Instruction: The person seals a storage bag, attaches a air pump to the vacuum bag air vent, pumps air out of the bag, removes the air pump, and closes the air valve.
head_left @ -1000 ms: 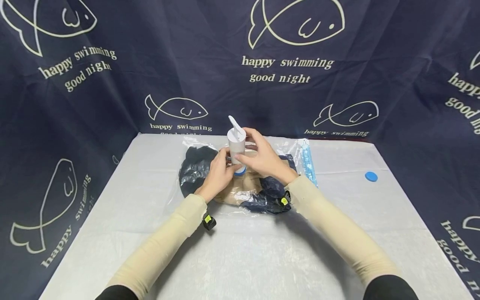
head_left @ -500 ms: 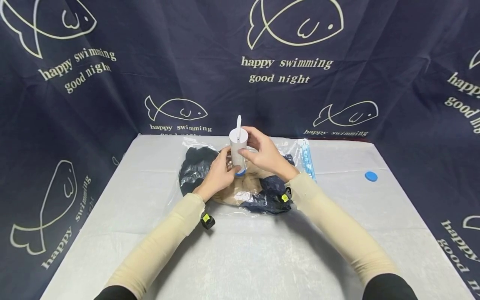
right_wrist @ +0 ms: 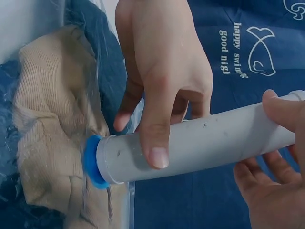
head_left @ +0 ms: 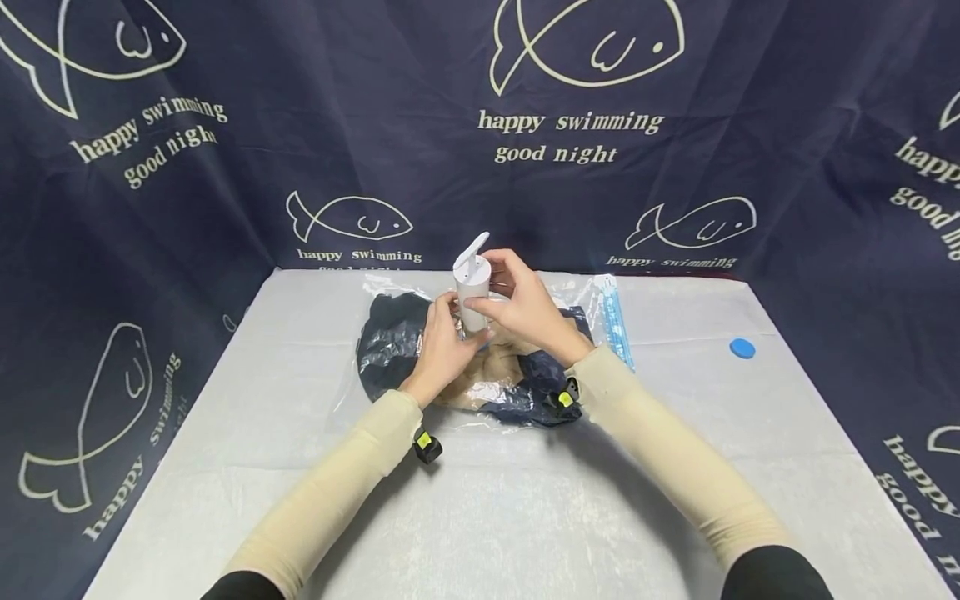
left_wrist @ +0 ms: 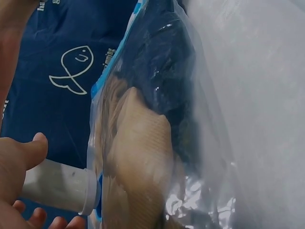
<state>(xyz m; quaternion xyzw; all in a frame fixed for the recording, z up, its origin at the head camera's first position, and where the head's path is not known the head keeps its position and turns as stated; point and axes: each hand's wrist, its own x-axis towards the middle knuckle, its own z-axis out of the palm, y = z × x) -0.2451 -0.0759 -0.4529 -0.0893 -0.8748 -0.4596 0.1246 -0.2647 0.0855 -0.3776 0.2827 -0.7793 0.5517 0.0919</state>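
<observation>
A white hand vacuum pump (head_left: 472,302) stands nearly upright over a clear storage bag (left_wrist: 143,148). Its flat handle (head_left: 472,248) sticks up from the top, close to the cylinder. At the pump's lower end is a blue round valve (right_wrist: 95,162) on the bag. My right hand (head_left: 528,304) grips the upper cylinder, thumb in front and fingers behind. Around the lower part is my left hand (head_left: 444,350); in the right wrist view its thumb (right_wrist: 158,155) lies across the cylinder. Inside the bag are ribbed brown cloth (right_wrist: 50,109) and dark cloth (head_left: 390,333).
The bag's blue zip strip (head_left: 613,321) lies at its right side. Further right, a blue round cap (head_left: 742,348) lies on the white-covered table (head_left: 510,517). A dark fish-print curtain (head_left: 450,150) hangs behind and at both sides.
The pump's handle has turned, from leaning left through edge-on to leaning right. The left thumb now covers most of the blue valve. Both hands stay at the pump.
</observation>
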